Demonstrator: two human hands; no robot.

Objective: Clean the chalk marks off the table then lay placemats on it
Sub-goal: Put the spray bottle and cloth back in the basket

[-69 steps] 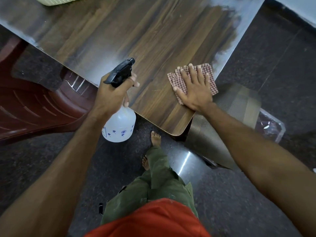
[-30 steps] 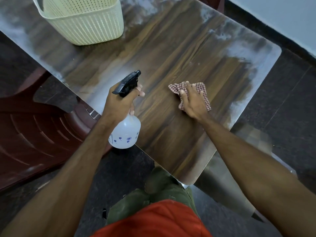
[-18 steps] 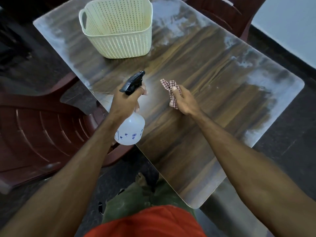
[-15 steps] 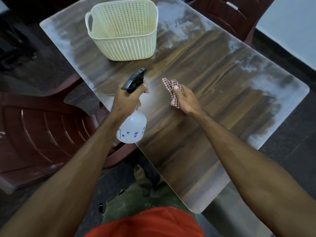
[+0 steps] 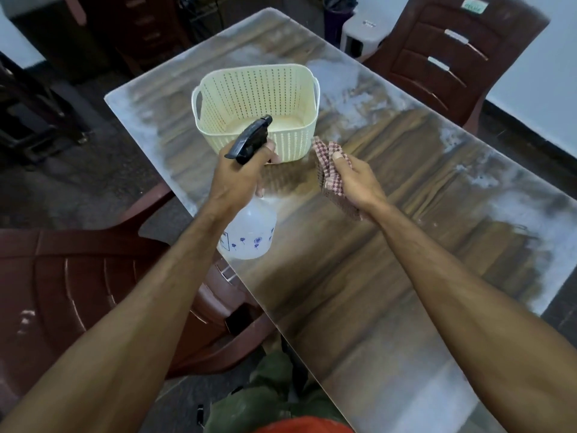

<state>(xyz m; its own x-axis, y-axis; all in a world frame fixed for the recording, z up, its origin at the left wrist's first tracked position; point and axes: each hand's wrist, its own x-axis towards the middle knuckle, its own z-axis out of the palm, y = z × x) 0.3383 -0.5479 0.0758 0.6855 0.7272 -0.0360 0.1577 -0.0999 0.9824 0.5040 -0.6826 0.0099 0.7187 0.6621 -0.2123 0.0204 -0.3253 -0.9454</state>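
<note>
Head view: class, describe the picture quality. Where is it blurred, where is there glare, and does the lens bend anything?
Head view: motion blur smears the wood grain of the table into streaks; the left hand and right hand look sharper. Pale sheen lies along the table's near edge. The wide lens splays the forearms and bows the table's edges. Lighting is dim and the background dark.

Glossy wood-grain table (image 5: pixel 359 276), perforated plastic basket (image 5: pixel 249 98), checked cloth (image 5: pixel 327 170).
</note>
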